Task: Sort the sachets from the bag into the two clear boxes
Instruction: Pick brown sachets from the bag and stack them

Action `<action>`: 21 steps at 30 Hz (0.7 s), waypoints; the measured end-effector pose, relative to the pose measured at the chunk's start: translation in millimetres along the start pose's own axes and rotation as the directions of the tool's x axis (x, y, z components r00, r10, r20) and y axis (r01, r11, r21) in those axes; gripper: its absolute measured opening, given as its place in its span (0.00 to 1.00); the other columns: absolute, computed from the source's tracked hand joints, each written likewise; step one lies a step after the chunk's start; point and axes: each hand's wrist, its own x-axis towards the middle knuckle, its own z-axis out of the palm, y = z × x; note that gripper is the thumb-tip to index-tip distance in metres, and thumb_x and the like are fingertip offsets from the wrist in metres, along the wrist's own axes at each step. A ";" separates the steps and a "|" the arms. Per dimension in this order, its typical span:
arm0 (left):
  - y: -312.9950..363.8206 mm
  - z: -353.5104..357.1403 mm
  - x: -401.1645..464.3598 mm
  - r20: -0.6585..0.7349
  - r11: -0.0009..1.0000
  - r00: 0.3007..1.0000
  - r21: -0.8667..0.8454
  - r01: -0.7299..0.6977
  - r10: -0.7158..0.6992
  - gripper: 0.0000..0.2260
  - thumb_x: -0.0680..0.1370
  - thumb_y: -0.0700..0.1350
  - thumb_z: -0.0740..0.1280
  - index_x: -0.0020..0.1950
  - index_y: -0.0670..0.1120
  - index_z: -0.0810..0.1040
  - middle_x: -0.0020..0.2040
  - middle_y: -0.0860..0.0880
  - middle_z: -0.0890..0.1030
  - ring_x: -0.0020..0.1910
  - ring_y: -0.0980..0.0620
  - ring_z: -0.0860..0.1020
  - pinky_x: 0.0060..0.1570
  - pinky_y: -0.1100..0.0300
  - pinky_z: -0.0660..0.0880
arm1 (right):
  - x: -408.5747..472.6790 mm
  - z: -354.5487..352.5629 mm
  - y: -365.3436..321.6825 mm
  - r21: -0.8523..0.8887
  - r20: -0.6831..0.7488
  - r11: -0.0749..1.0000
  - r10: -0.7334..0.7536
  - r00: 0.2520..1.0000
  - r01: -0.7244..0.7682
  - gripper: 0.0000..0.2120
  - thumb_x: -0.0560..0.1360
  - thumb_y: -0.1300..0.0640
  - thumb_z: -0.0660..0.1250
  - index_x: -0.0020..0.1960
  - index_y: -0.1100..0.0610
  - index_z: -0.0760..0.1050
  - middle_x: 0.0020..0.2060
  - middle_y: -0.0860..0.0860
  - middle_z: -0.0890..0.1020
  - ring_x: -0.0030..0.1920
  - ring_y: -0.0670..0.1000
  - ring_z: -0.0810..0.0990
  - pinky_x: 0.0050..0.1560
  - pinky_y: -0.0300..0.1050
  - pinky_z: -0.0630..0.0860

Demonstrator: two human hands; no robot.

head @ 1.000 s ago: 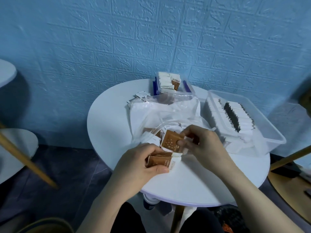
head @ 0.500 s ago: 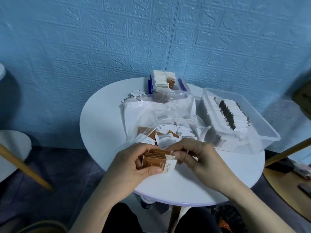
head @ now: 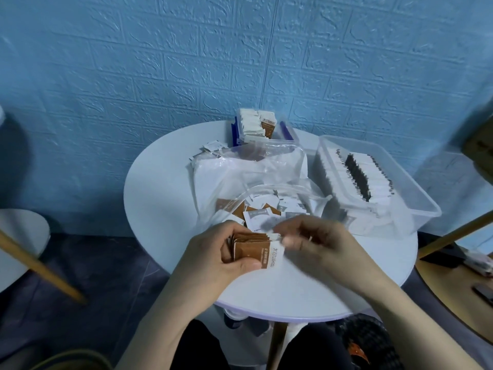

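My left hand (head: 213,252) grips a stack of brown sachets (head: 253,249) just above the near part of the round white table (head: 160,209). My right hand (head: 320,241) is blurred beside the stack, its fingertips at the stack's white end. Behind the hands lies the open clear plastic bag (head: 256,177) with brown and white sachets (head: 262,214) inside. A large clear box (head: 416,193) on the right holds a row of white sachets. A smaller clear box (head: 286,129) at the back holds upright white and brown sachets.
A few loose white sachets (head: 210,149) lie left of the small box. The blue brick-pattern wall (head: 240,49) stands right behind the table. Wooden chair legs (head: 37,265) angle in at left and right. My knees are under the table's near edge.
My right hand brought a brown sachet from the bag down to the stack in my left hand. Both hands shifted slightly toward me.
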 end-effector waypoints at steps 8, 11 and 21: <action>0.9 1.9 -3.3 0.021 0.995 1.000 0.094 -0.022 0.020 0.17 0.66 0.52 0.78 0.52 0.58 0.78 0.27 0.63 0.72 0.27 0.59 0.67 0.32 0.65 0.65 | 51.4 -8.1 2.2 -0.561 -0.001 0.823 0.107 0.994 -0.090 0.24 0.69 0.49 0.75 0.64 0.48 0.75 0.55 0.44 0.77 0.53 0.45 0.78 0.57 0.48 0.73; 0.1 2.7 -3.1 -0.002 0.994 1.000 0.104 -0.024 0.024 0.17 0.67 0.51 0.78 0.52 0.59 0.78 0.27 0.61 0.71 0.27 0.59 0.66 0.32 0.64 0.64 | 55.7 -5.4 -5.9 -0.563 0.068 0.823 0.141 0.988 -0.079 0.26 0.69 0.51 0.74 0.66 0.48 0.73 0.55 0.47 0.75 0.56 0.51 0.77 0.58 0.51 0.75; -2.3 5.5 -3.7 -0.033 0.995 0.998 0.085 -0.043 0.046 0.17 0.67 0.51 0.78 0.52 0.59 0.78 0.26 0.62 0.70 0.26 0.59 0.65 0.31 0.65 0.62 | 58.0 -3.1 -4.6 -0.350 -0.084 0.902 0.239 0.967 -0.253 0.04 0.72 0.59 0.69 0.42 0.51 0.81 0.32 0.46 0.81 0.31 0.45 0.77 0.38 0.43 0.77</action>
